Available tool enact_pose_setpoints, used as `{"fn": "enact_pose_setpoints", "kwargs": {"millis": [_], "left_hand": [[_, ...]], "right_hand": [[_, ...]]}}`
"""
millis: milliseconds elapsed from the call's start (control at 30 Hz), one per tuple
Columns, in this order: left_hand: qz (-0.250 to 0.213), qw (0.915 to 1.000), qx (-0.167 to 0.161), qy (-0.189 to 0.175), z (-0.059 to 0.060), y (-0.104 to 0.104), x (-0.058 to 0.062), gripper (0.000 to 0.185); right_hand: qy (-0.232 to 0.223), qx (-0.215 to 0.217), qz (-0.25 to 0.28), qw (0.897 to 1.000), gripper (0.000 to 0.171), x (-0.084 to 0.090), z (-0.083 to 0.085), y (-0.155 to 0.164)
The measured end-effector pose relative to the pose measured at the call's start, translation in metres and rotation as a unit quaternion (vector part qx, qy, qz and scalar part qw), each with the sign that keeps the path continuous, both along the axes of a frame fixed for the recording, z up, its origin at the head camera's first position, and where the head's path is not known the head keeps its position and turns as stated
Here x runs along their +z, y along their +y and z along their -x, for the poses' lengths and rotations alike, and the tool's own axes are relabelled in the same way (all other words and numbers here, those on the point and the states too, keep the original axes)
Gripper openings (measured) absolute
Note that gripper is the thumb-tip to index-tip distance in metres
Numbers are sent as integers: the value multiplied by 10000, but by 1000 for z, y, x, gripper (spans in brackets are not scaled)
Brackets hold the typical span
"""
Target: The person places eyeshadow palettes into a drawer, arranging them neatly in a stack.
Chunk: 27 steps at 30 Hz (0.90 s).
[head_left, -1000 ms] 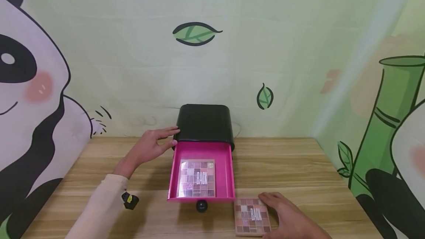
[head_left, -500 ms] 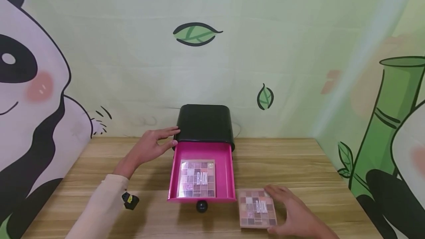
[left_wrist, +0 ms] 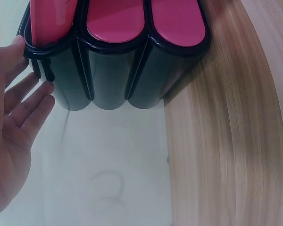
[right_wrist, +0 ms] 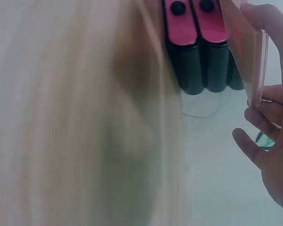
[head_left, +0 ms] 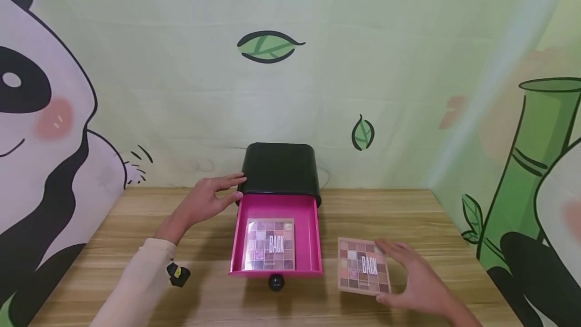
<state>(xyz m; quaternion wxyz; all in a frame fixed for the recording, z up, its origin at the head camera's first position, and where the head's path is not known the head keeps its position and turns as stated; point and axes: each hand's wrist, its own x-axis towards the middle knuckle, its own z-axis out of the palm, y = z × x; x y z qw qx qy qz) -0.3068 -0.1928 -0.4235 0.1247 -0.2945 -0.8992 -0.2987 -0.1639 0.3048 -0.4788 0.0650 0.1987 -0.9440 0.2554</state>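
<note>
A black drawer cabinet (head_left: 279, 168) stands at the back of the wooden table (head_left: 408, 216). Its pink top drawer (head_left: 313, 236) is pulled out, and an eyeshadow palette (head_left: 270, 244) marked BACK lies flat inside. My left hand (head_left: 213, 196) rests with straight fingers against the cabinet's left side; in the left wrist view the left hand (left_wrist: 16, 117) touches the cabinet (left_wrist: 113, 70). My right hand (head_left: 413, 279) grips a second palette (head_left: 363, 265) by its right edge, just right of the drawer. In the right wrist view, that palette (right_wrist: 247, 52) appears edge-on between thumb and fingers.
The drawer's black round knob (head_left: 275, 281) points toward me. A small black and yellow device (head_left: 178, 274) sits at my left sleeve. A panda and bamboo wall cloth closes in the table at the back and both sides.
My right hand has carried the second palette away from the table's near edge, up and to the right, beside the open drawer. My left hand has stayed on the cabinet.
</note>
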Motion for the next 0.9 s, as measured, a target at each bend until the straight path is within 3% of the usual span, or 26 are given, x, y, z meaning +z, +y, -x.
{"fn": "enact_pose_setpoints", "kwargs": {"millis": [267, 900], "left_hand": [[-25, 10000, -26, -10, 0, -1, 1, 52], [-42, 10000, -40, -8, -1, 0, 1, 52]], "right_hand": [[452, 110, 308, 9984, 107, 19, 9, -7], [767, 195, 154, 9967, 105, 70, 24, -51]]}}
